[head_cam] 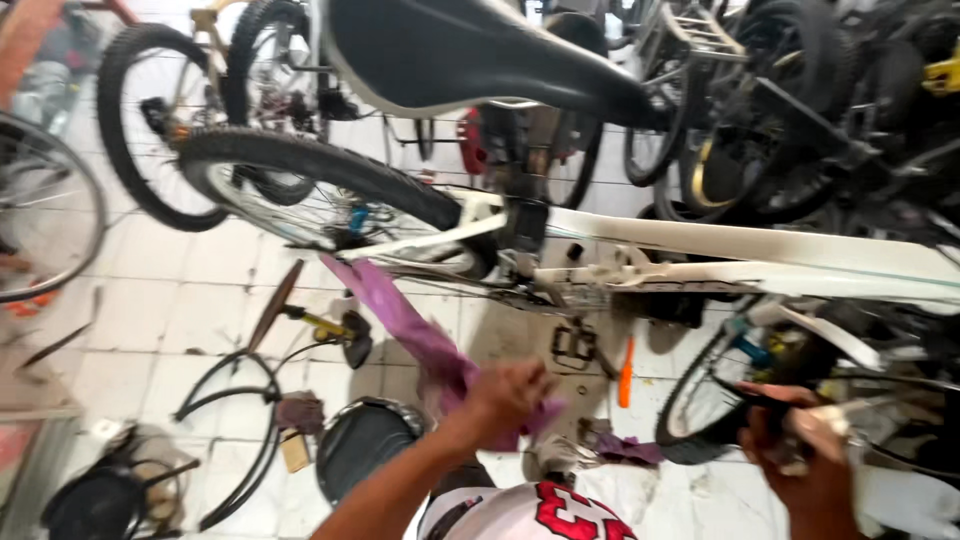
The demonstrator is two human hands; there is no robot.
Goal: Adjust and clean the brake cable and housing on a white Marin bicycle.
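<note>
A: Where is open room?

B: On the tiled floor (180, 300) left of the white bicycle frame (760, 262), whose long axis runs left to right.

A: Grips?

B: The left hand (508, 398) clenches a purple rag (400, 315) trailing up-left toward the rear wheel (300, 165). The right hand (800, 455) wraps a black tool (745, 395); the grip is blurred.

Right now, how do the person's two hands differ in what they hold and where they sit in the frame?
The left hand sits near bottom centre, its grip closed on a crumpled purple rag that stretches up toward the white bicycle frame. The right hand sits at the lower right edge, closed on a dark thin handle-like thing, too blurred to identify, beside a spoked wheel. Both are bare.
</note>
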